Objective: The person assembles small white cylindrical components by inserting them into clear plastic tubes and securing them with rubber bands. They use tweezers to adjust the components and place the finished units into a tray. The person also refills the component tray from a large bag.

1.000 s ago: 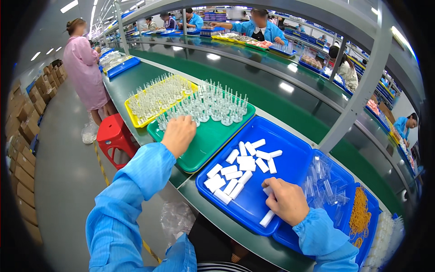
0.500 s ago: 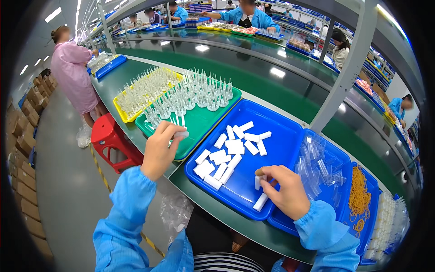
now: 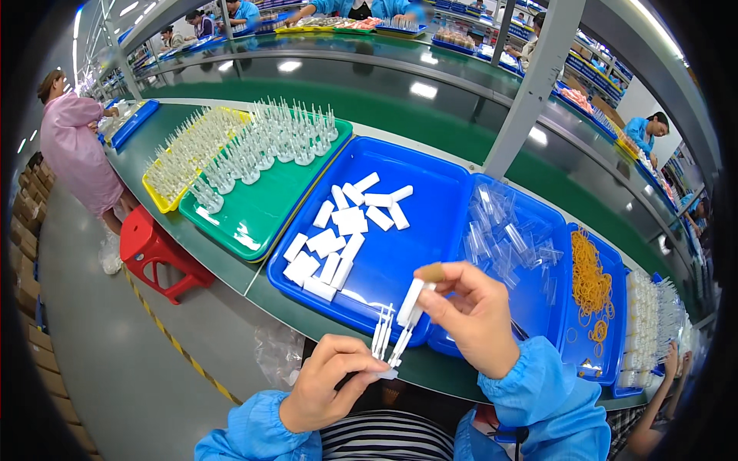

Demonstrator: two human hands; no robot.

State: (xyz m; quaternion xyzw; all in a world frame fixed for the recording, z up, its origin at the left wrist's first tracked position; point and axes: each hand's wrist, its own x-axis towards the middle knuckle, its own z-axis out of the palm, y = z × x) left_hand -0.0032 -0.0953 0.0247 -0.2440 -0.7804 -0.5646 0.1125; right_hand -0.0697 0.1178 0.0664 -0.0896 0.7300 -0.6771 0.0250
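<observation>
Near my body, my left hand [image 3: 334,380] pinches the pale base of a white pronged plastic piece [image 3: 382,334], its thin prongs pointing up. My right hand [image 3: 478,319], with a tan cover on one fingertip, grips a white rectangular block [image 3: 410,300] between thumb and fingers. The block's lower end is at the tips of the right-hand prongs; whether it sits on them I cannot tell. Behind the hands, a blue tray [image 3: 419,207] holds several loose white blocks [image 3: 351,221].
Left of the blocks, a green tray [image 3: 254,219] and a yellow tray [image 3: 163,201] carry many pronged pieces. To the right are clear plastic tubes [image 3: 496,230] and orange rubber bands [image 3: 590,280] in blue trays. A metal post [image 3: 530,100] rises behind. A red stool [image 3: 157,253] stands at left.
My left hand has come from the green tray down toward my body with the pronged piece. The right hand has brought the block over to it. The view has shifted right.
</observation>
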